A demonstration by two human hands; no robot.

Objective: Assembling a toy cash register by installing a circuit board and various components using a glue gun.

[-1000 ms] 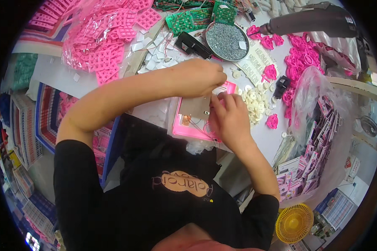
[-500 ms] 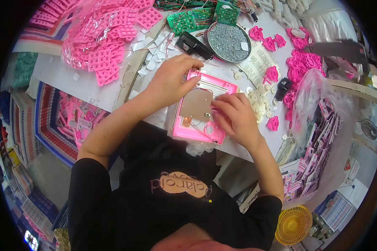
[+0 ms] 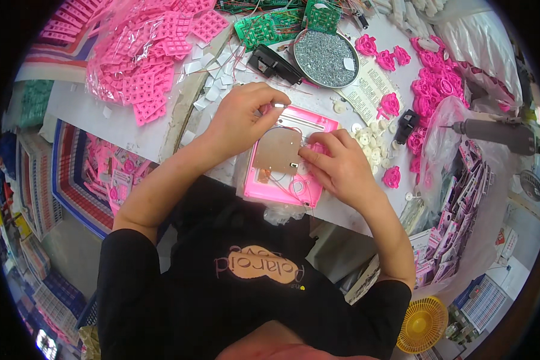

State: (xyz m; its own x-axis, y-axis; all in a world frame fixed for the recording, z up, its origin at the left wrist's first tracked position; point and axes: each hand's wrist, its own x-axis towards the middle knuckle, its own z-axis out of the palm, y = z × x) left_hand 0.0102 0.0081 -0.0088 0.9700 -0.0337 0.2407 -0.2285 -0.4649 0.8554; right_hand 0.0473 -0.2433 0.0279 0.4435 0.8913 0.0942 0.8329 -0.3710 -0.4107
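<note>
A pink plastic casing (image 3: pixel 255 191) lies on the table in front of me, its inside facing up. Over its middle sits a flat brown circuit board (image 3: pixel 275 151), with thin wires running out below it. My left hand (image 3: pixel 243 117) is closed at the casing's far left corner, thumb and forefinger pinching a small shiny metal piece (image 3: pixel 279 106) whose kind I cannot make out. At the board's right edge, my right hand (image 3: pixel 342 165) has its thumb and fingers closed on the edge. Its fingertips partly hide what lies between them.
Beyond the casing are a round dish of small screws (image 3: pixel 324 59), a black plastic part (image 3: pixel 274 64) and green circuit boards (image 3: pixel 269 29). White discs (image 3: pixel 373 144) and pink parts (image 3: pixel 432 90) lie right. A power screwdriver (image 3: pixel 498 135) hangs there. Pink keypads (image 3: pixel 144 72) pile up left.
The screwdriver at the right has swung lower. My left fingers now show a small metal piece. My right hand has shifted slightly, its fingers drawn closer together at the board's edge.
</note>
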